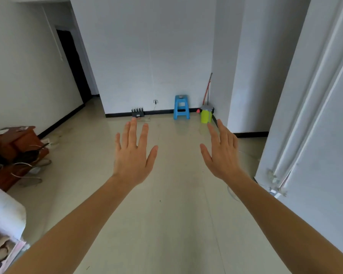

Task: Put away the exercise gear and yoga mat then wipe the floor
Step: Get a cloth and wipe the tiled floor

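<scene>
Soft, even daylight brightens the white wall point(147, 46) beyond the left hand point(132, 155) and right hand point(223, 155), and shadows are faint and diffuse. The pale floor point(176, 224) beneath the hands has a mild sheen, with a dim reflection under the blue stool point(181, 106) ahead of them, while the doorway point(71, 62) far left of the left hand is black. Wide-angle distortion bows the door frame point(315, 95) right of the right hand; fine detail is slightly soft.

Blue stool point(181, 107), lime-green bucket point(206, 116)
</scene>
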Tool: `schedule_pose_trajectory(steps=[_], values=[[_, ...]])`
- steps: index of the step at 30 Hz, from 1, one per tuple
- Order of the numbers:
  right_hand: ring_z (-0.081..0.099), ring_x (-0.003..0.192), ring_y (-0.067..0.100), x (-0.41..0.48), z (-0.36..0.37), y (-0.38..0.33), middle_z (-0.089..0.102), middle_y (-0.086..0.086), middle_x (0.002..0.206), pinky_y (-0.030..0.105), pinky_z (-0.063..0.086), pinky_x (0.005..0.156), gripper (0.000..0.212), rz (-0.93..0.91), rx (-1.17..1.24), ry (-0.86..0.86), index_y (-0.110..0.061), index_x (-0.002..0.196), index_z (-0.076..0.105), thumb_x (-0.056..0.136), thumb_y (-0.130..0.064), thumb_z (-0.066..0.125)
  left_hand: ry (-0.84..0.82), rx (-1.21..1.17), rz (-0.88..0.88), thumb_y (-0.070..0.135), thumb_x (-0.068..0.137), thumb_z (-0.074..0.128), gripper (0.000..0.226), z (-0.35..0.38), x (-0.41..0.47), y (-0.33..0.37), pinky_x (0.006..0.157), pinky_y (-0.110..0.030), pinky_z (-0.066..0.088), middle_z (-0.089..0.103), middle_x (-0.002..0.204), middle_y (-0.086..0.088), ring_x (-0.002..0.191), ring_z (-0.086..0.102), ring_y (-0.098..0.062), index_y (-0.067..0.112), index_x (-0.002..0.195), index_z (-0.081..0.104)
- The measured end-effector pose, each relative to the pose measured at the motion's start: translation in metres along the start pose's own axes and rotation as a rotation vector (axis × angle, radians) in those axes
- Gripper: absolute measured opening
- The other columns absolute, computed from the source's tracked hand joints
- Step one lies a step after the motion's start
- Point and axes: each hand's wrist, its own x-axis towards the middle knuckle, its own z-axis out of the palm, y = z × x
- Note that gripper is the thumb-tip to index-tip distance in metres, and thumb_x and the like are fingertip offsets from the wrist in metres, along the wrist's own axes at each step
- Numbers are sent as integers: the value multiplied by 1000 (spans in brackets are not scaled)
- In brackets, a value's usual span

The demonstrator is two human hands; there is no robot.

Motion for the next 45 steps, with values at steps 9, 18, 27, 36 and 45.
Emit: schedule_pose_trajectory(steps=[9,18,27,36,45], values=[[28,145,35,231,197,22,15,15,165,53,26,118,66,-126,-21,-25,-17,158,23,102,-45,46,61,-17,-99,51,100,30,67,189,182,-110,114,-60,25,13,161,-22,148,16,-39,9,153,26],[32,145,35,465,355,83,22,17,163,53,30,115,65,-110,-83,-63,-15,157,26,102,-46,40,26,-64,-28,50,101,29,67,379,446,-183,113,-59,28,13,161,-22,148,17,-37,9,154,24],[15,153,35,682,527,207,3,16,167,55,13,122,70,32,-137,-2,-21,160,15,101,-55,26,-4,-39,64,49,102,27,65,598,687,-189,114,-59,25,8,163,-21,150,12,-36,13,156,21],[-6,155,35,935,694,303,-11,16,167,59,10,122,74,52,-140,-76,-22,161,0,101,-59,24,-34,4,35,51,101,24,66,766,925,-233,116,-59,22,6,163,-20,150,10,-37,13,156,20],[-9,154,34,1152,890,349,-15,14,167,59,5,123,78,-30,-198,-84,-27,160,-8,101,-63,25,-10,-25,-34,53,100,25,68,969,1108,-324,115,-60,23,6,163,-22,149,13,-39,13,156,22]])
